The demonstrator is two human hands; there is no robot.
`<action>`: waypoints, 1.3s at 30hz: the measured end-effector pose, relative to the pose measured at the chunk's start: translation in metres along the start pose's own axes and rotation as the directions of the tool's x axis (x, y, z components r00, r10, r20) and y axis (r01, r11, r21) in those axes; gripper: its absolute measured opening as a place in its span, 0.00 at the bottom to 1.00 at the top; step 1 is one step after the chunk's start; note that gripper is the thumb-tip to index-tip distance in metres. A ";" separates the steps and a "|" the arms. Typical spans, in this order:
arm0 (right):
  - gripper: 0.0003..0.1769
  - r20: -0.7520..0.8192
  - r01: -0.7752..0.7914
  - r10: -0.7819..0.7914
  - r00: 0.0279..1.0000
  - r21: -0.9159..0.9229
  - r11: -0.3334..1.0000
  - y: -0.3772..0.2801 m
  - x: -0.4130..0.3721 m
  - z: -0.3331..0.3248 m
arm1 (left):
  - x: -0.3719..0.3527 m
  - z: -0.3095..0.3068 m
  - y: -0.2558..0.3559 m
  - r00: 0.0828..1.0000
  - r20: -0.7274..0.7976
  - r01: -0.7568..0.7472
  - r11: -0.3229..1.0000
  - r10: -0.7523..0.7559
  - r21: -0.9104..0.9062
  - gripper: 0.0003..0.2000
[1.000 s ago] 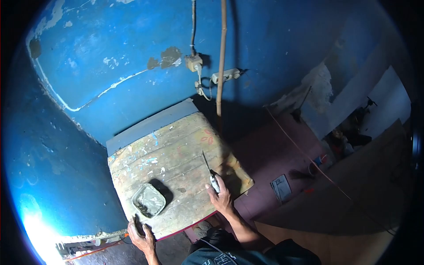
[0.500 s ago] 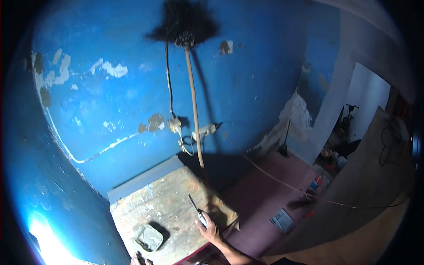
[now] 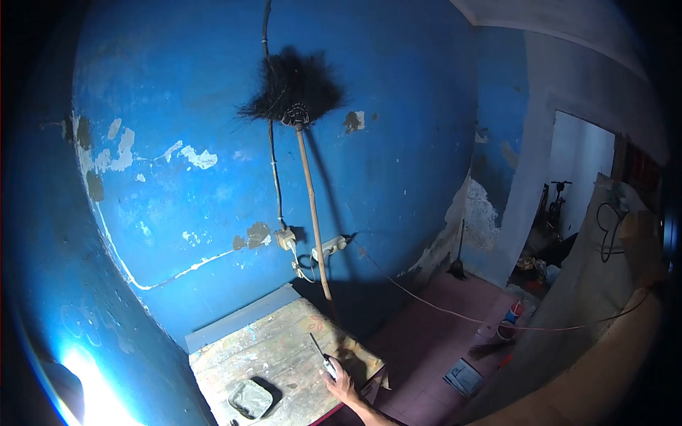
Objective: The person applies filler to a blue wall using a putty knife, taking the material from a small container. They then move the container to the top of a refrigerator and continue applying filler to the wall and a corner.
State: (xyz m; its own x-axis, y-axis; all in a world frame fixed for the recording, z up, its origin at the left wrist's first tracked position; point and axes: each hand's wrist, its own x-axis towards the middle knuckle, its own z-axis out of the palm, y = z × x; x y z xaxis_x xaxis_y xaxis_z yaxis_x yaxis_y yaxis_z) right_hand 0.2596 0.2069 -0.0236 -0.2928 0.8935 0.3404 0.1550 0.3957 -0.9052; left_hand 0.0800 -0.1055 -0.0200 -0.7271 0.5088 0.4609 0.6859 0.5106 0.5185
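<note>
My right hand (image 3: 341,385) is closed around the light handle of a tool with a long, narrow dark blade (image 3: 317,345), which points up and away over the worn wooden table top (image 3: 284,341). To its left on the table stands a squarish tub (image 3: 250,399) with grey material in it. At the bottom edge, just below the tub, a small dark tip (image 3: 234,422) pokes into view. My left hand is out of the picture.
A black-bristled broom (image 3: 302,89) leans head-up against the blue, peeling wall (image 3: 398,163). Wall sockets with cables (image 3: 327,247) sit above the table. A cable (image 3: 440,309) stretches across the right side. On the floor lies a booklet-like thing (image 3: 463,376). Bright light glares at lower left.
The view has tilted up, so the scene sits lower in the picture. My left hand, seen at the bottom edge before with something dark, has left the view. My right hand keeps its hold.
</note>
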 end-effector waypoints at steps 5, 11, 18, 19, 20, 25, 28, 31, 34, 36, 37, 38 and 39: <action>0.30 0.037 -0.074 0.076 0.996 -0.043 0.996 -0.002 -0.001 -0.002 | 0.008 -0.018 0.014 0.990 0.137 0.043 0.999 -0.044 0.015 0.28; 0.31 0.005 0.029 -0.028 1.000 -0.028 0.999 0.002 0.000 0.001 | 0.006 -0.019 0.016 0.985 0.157 0.075 0.996 -0.068 -0.038 0.29; 0.32 0.003 0.028 -0.028 1.000 -0.026 0.999 0.016 0.000 0.005 | 0.006 -0.019 0.015 0.991 0.126 0.053 0.997 -0.046 -0.055 0.29; 0.33 0.008 0.023 -0.023 1.000 -0.034 0.999 0.021 -0.001 0.007 | 0.005 -0.017 0.012 0.991 0.121 0.061 0.994 -0.049 -0.091 0.28; 0.32 -0.012 0.040 -0.041 0.999 -0.049 0.998 0.019 -0.002 0.007 | 0.005 -0.018 0.013 0.990 0.131 0.055 0.994 -0.043 -0.094 0.28; 0.33 -0.003 -0.042 0.041 0.999 -0.056 0.998 0.011 0.000 0.005 | 0.008 -0.024 0.015 0.988 0.153 -0.024 0.999 0.029 -0.030 0.28; 0.33 -0.031 0.079 -0.080 0.996 -0.035 0.996 0.013 -0.001 0.009 | 0.009 -0.030 0.023 0.988 0.098 -0.122 0.992 0.117 0.039 0.27; 0.32 -0.025 0.060 -0.062 0.998 -0.062 0.996 0.014 -0.001 0.009 | 0.009 -0.034 0.032 0.992 0.122 -0.029 0.996 0.039 -0.083 0.26; 0.32 -0.044 0.081 -0.083 0.996 -0.056 0.995 0.014 -0.002 0.009 | 0.009 -0.036 0.039 0.995 0.098 -0.018 0.998 0.025 -0.068 0.25; 0.31 -0.044 0.083 -0.086 0.995 -0.053 0.995 0.013 -0.002 0.008 | 0.009 -0.033 0.035 0.996 0.070 -0.045 0.998 0.048 -0.045 0.25; 0.31 -0.028 0.067 -0.069 0.997 -0.057 0.996 0.013 -0.001 0.008 | 0.009 -0.030 0.033 0.996 0.037 -0.076 0.997 0.077 -0.020 0.24; 0.31 -0.012 0.050 -0.051 0.999 -0.062 0.997 0.013 -0.001 0.007 | 0.009 -0.029 0.032 0.996 0.045 -0.070 0.997 0.071 -0.016 0.24; 0.31 -0.006 0.041 -0.041 0.999 -0.063 0.997 0.012 -0.001 0.007 | 0.009 -0.028 0.032 0.997 0.028 -0.069 0.998 0.069 -0.008 0.23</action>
State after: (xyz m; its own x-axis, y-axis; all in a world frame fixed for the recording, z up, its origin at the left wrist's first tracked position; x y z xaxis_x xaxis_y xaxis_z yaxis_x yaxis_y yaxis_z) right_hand 0.2553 0.2089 -0.0365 -0.2929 0.8778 0.3789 0.2024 0.4443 -0.8727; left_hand 0.0947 -0.1047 0.0209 -0.6769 0.5619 0.4756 0.7342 0.4684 0.4915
